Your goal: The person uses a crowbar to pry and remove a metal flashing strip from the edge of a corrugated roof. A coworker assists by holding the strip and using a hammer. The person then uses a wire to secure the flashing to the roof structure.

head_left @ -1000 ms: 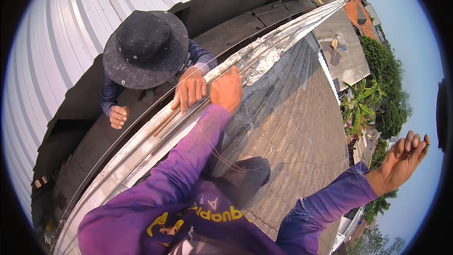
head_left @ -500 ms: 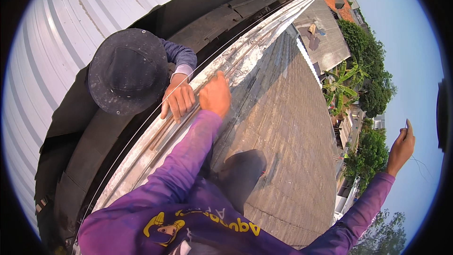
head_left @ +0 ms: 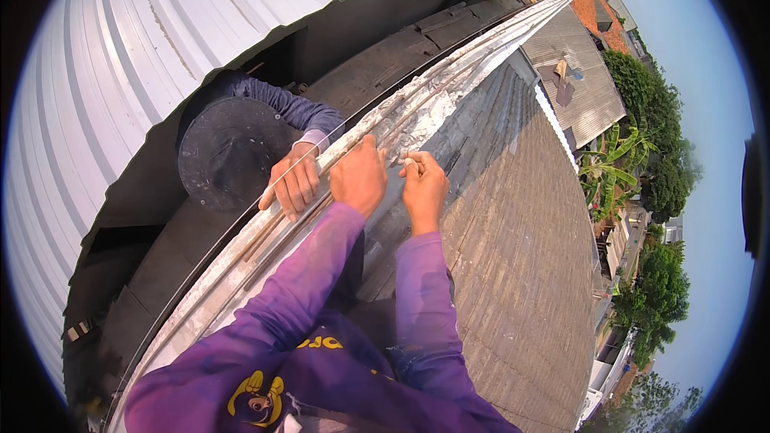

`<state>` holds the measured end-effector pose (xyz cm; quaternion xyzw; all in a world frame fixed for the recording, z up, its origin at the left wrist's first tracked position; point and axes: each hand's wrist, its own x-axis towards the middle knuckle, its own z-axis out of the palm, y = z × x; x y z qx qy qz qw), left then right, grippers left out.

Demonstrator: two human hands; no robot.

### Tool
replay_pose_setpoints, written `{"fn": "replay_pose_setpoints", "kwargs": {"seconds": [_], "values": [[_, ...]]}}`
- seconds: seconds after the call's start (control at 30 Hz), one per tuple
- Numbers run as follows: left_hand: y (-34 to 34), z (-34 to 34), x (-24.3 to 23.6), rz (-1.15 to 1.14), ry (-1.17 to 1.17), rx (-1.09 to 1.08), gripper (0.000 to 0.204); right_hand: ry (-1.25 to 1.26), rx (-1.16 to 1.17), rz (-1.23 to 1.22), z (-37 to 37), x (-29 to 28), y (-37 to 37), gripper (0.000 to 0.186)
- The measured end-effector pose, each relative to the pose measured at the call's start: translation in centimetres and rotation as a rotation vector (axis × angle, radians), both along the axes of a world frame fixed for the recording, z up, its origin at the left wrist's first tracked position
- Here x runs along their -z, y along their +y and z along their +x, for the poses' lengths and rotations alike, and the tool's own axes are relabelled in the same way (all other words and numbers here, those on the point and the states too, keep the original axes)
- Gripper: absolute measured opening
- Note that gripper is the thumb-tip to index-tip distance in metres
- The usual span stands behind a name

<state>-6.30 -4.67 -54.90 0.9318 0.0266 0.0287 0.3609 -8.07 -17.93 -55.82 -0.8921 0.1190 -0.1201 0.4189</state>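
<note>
My left hand is closed over the long thin metal rods that run along the top of a rough, whitish wall. Its fingertips are hidden on the far side. Just to its right, my right hand pinches thumb and fingers together beside the rods; what is between them is too small to make out. A co-worker's hand lies on the wall top to the left of my left hand, fingers pointing down over the rods.
The co-worker, in a dark brimmed hat, is beyond the wall under a ribbed metal roof. A thin line stretches along the wall's far edge. On my side slopes a weathered grey-brown roof. Trees and other roofs stand lower right.
My right hand has come in from far out on the right, where a thin wire hung near it, to beside my left hand. The left hand stays on the rods; the view has shifted slightly.
</note>
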Motion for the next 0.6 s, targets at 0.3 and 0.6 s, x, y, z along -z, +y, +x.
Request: {"fn": "replay_pose_setpoints", "kwargs": {"seconds": [0.3,0.6], "values": [[-0.4,-0.2,0.6,0.021,-0.089,-0.049,0.028,0.021,-0.202,0.524,4.3,4.0,-2.6,0.019],[-0.4,0.7,0.4,-0.054,-0.005,-0.052,0.033,0.121,0.018,0.855,4.9,3.1,1.1,0.023]]}}
